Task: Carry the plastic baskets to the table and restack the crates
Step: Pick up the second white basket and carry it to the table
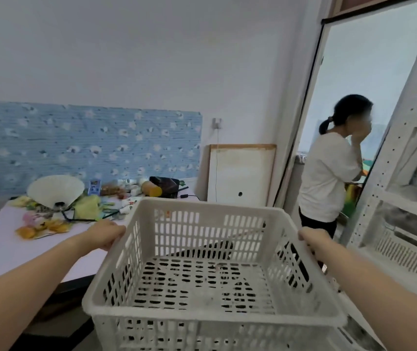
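A pale-topped table (12, 252) fills the nine o'clock side of the room, and a white perforated rack (389, 188) stands at three o'clock. Between them, at six o'clock, a person carries an empty white plastic basket (210, 315) held off the floor. It has not reached the table, whose near corner lies just beside the basket's left wall. The left hand (106, 235) grasps the basket's rim at its nine o'clock side and the right hand (313, 240) grasps the rim at three o'clock. The fingertips are hidden behind the plastic. A slatted crate (404, 252) sits low in the rack. A second person (329, 183) in a white shirt stands in the doorway at two o'clock. A pale fan (55, 190) and a litter of packets and tubes crowd the table's far end at eleven o'clock.

The risks look modest but real. With the rack so close on the right, a swing toward the table could catch the basket's corner on it. Set down too far in, the basket would likely land on the clutter and sit tilted, or shove small items off the edge
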A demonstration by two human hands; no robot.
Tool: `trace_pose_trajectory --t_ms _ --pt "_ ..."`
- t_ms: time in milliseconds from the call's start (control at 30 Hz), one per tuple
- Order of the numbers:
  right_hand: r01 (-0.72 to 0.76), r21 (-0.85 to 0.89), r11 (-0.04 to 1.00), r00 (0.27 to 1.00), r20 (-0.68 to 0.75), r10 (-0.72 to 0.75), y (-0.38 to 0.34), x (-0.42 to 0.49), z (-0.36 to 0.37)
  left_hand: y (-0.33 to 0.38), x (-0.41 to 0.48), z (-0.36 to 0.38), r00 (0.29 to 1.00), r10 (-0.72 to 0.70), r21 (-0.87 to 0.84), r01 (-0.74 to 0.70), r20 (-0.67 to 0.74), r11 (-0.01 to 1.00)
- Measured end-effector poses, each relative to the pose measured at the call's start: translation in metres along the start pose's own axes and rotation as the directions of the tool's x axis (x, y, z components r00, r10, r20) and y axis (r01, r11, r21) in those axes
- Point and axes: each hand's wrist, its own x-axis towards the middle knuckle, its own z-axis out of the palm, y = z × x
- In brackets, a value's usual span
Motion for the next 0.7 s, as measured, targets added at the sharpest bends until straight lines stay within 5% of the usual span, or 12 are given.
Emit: trace_pose_trajectory --t_ms 333,533,700 --pt "0.123 -0.219 0.968 0.941 0.336 -0.044 -0.092 0.179 0.106 -0.002 0.090 0.018 0.970 -0.195 -0.120 0.178 -0.146 0.977" --pt "0.315 -0.419 0.851 0.857 0.512 -0.065 -0.119 0.227 0.164 -0.025 0.112 0.044 0.905 -0.373 -0.190 0.337 -0.203 0.922" --pt "0.464 -0.498 0.733 0.778 0.625 -0.068 -0.127 0.250 0.169 -0.020 0.118 0.046 0.886 -0.391 -0.154 0.362 -0.251 0.919"
